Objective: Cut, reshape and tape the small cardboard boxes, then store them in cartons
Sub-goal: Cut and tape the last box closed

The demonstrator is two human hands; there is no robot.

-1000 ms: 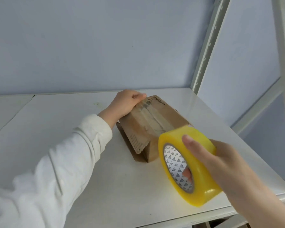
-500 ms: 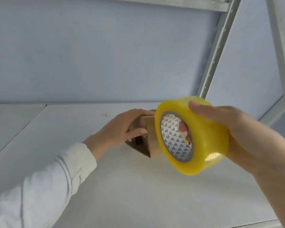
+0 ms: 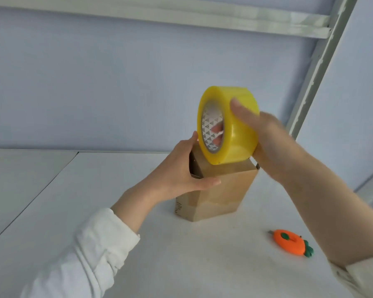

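Nearest us, an orange carrot-shaped cutter (image 3: 290,245) lies on the white bench (image 3: 170,254), blade tip pointing left and away. Behind it the cardboard box (image 3: 222,190) stands on end mid-bench, long axis vertical. The left grip (image 3: 179,171) clasps its upper left side, thumb across the front, fingers mostly hidden behind. The right grip (image 3: 271,145) holds the yellow tape roll (image 3: 235,130) at the box top, fingers through the core, which faces left. The roll hides the box's top; we cannot tell whether tape joins them.
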